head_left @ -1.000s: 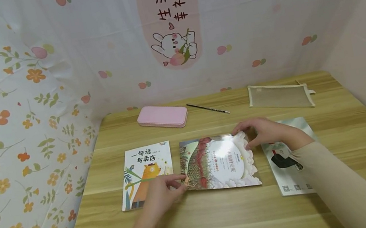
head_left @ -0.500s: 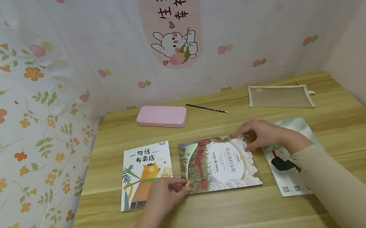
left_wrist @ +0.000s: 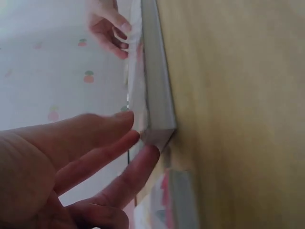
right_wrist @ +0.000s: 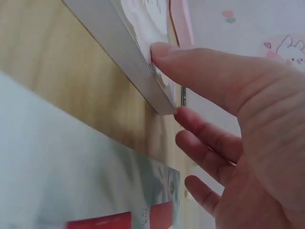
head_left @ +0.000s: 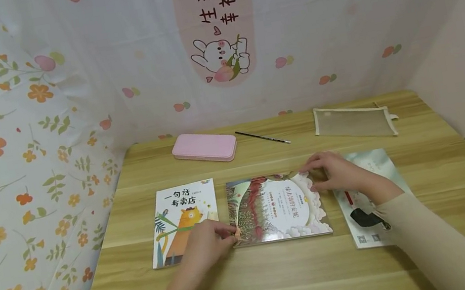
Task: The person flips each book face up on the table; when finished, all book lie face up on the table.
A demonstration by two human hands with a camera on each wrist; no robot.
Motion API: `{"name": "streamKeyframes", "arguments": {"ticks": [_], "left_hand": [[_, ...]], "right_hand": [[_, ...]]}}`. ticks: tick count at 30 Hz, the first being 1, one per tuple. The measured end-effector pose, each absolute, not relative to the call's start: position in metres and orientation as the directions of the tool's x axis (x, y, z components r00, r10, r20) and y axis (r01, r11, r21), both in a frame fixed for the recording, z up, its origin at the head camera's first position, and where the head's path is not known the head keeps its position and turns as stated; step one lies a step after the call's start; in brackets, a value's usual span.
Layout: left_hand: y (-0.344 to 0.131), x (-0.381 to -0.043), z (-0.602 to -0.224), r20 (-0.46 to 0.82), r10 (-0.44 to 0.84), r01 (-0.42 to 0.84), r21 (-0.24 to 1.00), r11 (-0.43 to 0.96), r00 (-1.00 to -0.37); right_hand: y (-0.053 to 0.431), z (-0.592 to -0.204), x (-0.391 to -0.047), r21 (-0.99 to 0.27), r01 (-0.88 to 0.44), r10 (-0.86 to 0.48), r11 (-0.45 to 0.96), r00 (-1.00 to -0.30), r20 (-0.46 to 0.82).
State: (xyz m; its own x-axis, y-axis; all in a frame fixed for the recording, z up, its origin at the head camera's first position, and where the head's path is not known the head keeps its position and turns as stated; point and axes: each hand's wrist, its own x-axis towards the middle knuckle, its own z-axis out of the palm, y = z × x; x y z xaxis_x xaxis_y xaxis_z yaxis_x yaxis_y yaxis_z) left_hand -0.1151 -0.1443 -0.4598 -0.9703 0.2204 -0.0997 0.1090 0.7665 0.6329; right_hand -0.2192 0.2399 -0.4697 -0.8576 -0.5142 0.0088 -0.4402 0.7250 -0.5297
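A picture book [head_left: 286, 205] with a red, green and white cover lies sideways at the table's middle. At its near left corner is my left hand [head_left: 204, 250], thumb and fingers extended against the corner in the left wrist view. My right hand [head_left: 339, 173] is at the far right corner; in the right wrist view its thumb [right_wrist: 190, 62] rests on the cover and a fingertip meets the corner edge. Partly under my left hand lies a white book [head_left: 184, 214] with an orange bear. A pale green book [head_left: 375, 167] lies partly hidden beneath my right forearm.
Along the back of the wooden table [head_left: 274, 281] are a pink pencil case [head_left: 205, 146], a dark pencil [head_left: 262, 137] and a beige mesh zip pouch [head_left: 353, 122]. A printed cloth [head_left: 104, 43] hangs behind the table, and a floral one [head_left: 38, 198] on the left.
The middle book has turned slightly, so its near edge runs straighter across the table. My right fingertips have shifted a little to the right along its far edge. The other things stay put.
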Motion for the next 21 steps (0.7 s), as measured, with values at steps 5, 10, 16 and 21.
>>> {"name": "streamKeyframes", "arguments": {"ticks": [5, 10, 16, 21], "left_hand": [[-0.141, -0.132, -0.452, -0.089, 0.209, 0.102, 0.651, 0.752, -0.974], [-0.142, -0.151, -0.450, -0.038, 0.202, 0.133, 0.630, 0.765, -0.979], [-0.141, -0.176, -0.453, 0.003, 0.232, 0.184, 0.618, 0.764, -0.973], [-0.134, -0.198, -0.452, 0.021, 0.243, 0.207, 0.602, 0.771, -0.970]], "right_hand": [[0.238, -0.466, -0.203, -0.530, -0.443, -0.492, 0.723, -0.869, 0.055], [0.233, -0.464, -0.184, -0.561, -0.451, -0.496, 0.694, -0.864, 0.082], [0.233, -0.469, -0.162, -0.535, -0.440, -0.482, 0.721, -0.874, 0.070], [0.235, -0.470, -0.149, -0.509, -0.443, -0.474, 0.738, -0.877, 0.075]]}}
